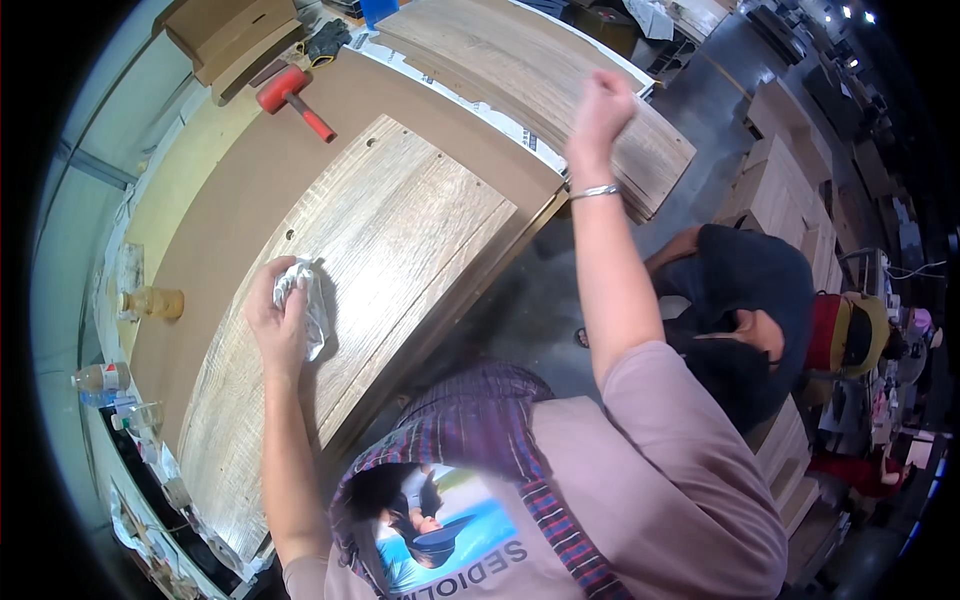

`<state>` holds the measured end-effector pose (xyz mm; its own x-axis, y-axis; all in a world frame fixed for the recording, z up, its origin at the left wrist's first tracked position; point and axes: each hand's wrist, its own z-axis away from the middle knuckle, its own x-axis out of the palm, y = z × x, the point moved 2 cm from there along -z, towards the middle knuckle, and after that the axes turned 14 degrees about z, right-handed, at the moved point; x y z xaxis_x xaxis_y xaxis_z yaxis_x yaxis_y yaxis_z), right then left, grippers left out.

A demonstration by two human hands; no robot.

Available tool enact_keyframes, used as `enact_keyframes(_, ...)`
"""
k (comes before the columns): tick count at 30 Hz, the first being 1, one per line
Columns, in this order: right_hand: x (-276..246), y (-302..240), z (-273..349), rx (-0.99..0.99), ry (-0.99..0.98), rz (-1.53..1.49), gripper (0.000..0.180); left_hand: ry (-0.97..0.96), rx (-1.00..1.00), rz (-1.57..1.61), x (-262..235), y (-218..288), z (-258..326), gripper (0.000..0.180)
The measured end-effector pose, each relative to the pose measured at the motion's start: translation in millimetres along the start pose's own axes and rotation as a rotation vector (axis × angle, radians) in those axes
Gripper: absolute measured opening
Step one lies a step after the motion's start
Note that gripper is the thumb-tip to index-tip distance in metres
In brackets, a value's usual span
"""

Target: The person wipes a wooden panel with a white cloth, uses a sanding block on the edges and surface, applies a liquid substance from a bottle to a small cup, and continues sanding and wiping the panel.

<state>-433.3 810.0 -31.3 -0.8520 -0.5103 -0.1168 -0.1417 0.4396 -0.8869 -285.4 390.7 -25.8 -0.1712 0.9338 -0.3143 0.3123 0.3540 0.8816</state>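
My left hand [276, 312] is closed round a crumpled whitish plastic bag [313, 315], resting over the wood-grain panel [400, 235] in front of me. Several small round holes show along this panel's far part. My right hand [603, 112] is raised to the right, above another stack of wood-grain boards [500, 55]. Its fingers are curled in and slightly blurred, so whatever they hold, if anything, does not show. A metal bracelet [595, 191] circles that wrist.
Brown cardboard [210, 205] lies under the panel. Beyond it are a red mallet [285, 92], dark gloves [328, 42] and an open carton [235, 40]. A yellowish jar [152, 303] and a bottle [100, 377] stand left. A person in dark clothes [755, 300] bends over at the right.
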Motion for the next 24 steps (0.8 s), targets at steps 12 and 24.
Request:
enact_keyframes(12, 26, -17, 106, -0.001, -1.113, 0.109, 0.029, -0.004, -0.087, 0.102, 1, -9, 0, 0.025)
enact_keyframes(24, -32, -34, 106, -0.128, -0.958, 0.316, 0.028, 0.052, -0.135, 0.102, -4, -11, -7, 0.026)
